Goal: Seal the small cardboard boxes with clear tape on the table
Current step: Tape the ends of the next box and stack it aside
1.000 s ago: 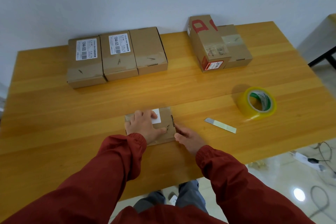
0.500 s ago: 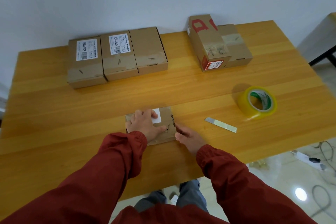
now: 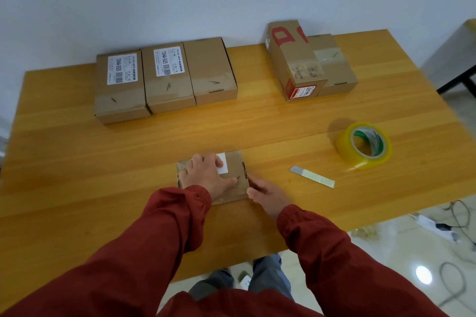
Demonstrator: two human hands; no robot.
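One small box (image 3: 234,162) lies crosswise, slotted end rightward, brown, white-labelled. Our left hand (image 3: 206,175) presses flat on top; our right hand (image 3: 265,193) touches its end, fingers uncurled.

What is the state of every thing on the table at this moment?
small box, closed, flat on the table
left hand, flat on the box top
right hand, against the box's right side
tape roll, on the table, untouched
blade, lying flat, untouched
three back boxes, closed, side by side
two right boxes, closed, taped
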